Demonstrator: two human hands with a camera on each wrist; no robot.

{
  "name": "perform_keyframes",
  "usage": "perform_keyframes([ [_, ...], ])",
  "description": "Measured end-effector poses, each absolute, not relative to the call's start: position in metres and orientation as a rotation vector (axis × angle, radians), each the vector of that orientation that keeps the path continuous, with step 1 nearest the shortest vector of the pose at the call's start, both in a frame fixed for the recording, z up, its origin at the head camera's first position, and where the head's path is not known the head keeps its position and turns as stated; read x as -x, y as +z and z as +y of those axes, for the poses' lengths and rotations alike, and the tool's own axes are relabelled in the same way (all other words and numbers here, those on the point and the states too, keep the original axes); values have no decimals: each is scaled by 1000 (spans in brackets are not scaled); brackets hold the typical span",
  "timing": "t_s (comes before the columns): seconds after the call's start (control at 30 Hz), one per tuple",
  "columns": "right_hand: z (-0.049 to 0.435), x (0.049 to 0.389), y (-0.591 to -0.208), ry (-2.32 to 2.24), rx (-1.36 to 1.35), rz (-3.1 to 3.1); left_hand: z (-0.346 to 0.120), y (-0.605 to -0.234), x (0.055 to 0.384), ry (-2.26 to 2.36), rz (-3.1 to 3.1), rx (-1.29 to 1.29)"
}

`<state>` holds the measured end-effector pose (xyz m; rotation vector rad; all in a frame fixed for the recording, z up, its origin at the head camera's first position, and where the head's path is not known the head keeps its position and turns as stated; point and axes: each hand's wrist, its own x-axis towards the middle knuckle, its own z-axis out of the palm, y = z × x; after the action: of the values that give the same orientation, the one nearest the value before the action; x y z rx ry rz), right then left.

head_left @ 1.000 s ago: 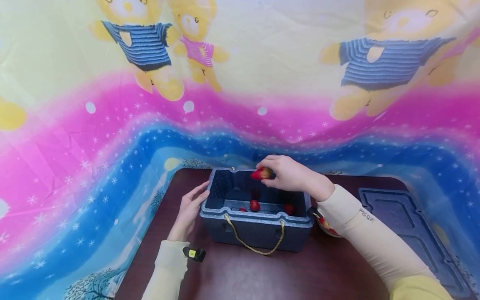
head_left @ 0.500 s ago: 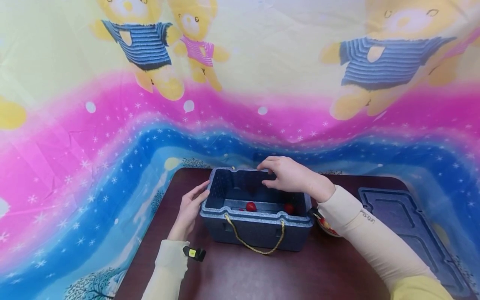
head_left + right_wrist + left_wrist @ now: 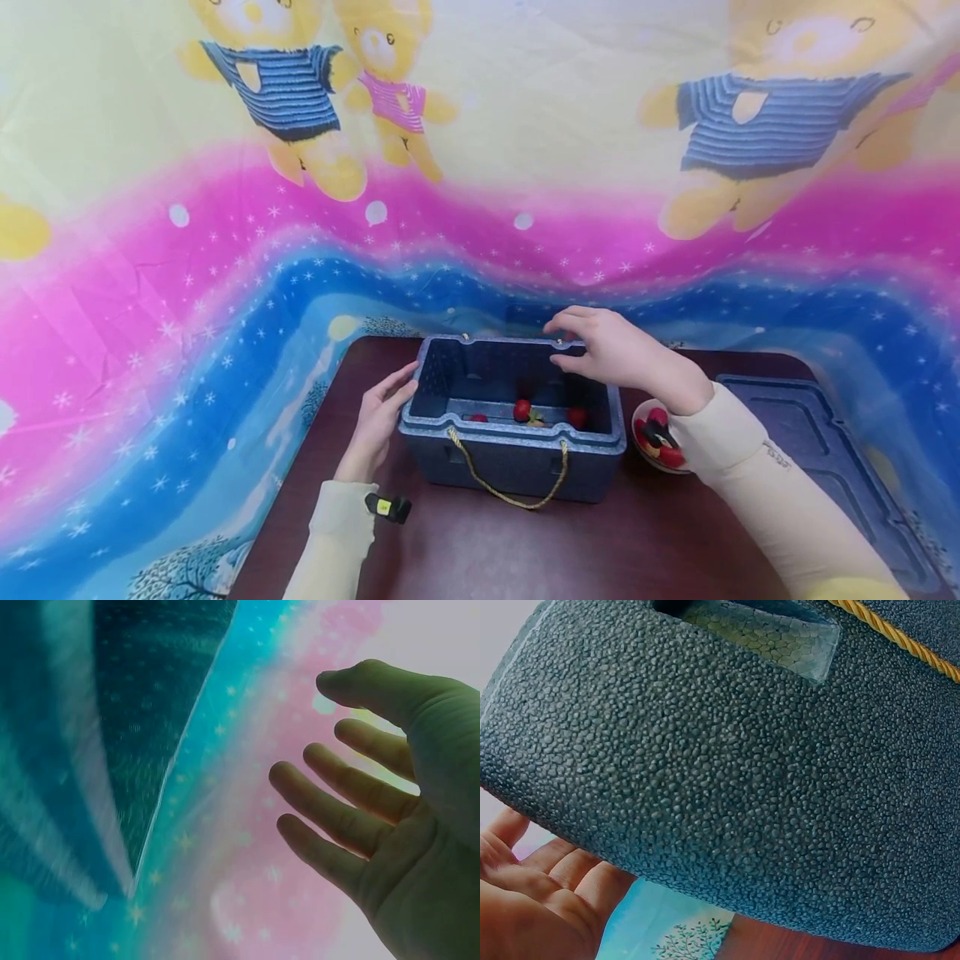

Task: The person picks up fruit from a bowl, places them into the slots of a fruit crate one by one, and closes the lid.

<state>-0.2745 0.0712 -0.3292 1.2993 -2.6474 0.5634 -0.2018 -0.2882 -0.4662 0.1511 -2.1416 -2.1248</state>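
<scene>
A dark grey foam box (image 3: 517, 471) with a rope handle (image 3: 517, 500) stands lidless on the table. Inside lie several red strawberries (image 3: 521, 409), one of them partly hidden behind the front rim. My left hand (image 3: 378, 421) rests against the box's left end with its fingers extended; the left wrist view shows the same hand (image 3: 555, 892) beside the pebbled wall. Over the right back part of the box hovers my right hand (image 3: 615, 354), holding nothing. Its fingers and thumb are spread apart, as the right hand (image 3: 367, 795) in the right wrist view confirms.
A small bowl (image 3: 645, 459) of red fruit stands to the right of the box, partly behind the right sleeve (image 3: 727, 433). The box's grey lid (image 3: 795, 442) lies farther right on the dark table (image 3: 487, 550). A printed cloth (image 3: 487, 183) hangs behind.
My right hand has let go of a strawberry, which dropped into the box, and then moved to the right. Another strawberry in the box has shifted. The left hand stays in place.
</scene>
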Motion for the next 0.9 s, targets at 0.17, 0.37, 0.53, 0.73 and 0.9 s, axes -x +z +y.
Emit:
perform_keyframes([
  [0.17,97,272,-334,581,-1174,-2710,-287,-464,202,-2121,-2147,-145],
  [0.37,127,273,-349,601,-1111,-2652,-287,-465,202,-2103,-2162,-175],
  [0.53,151,272,-370,674,-1011,-2598,-287,-465,202,-2102,-2167,-171],
  [0.73,181,270,-399,743,-802,-2689,-287,-466,201,-2110,-2167,-161],
  [0.9,202,270,-426,743,-675,-2779,-288,-465,201,-2101,-2166,-164],
])
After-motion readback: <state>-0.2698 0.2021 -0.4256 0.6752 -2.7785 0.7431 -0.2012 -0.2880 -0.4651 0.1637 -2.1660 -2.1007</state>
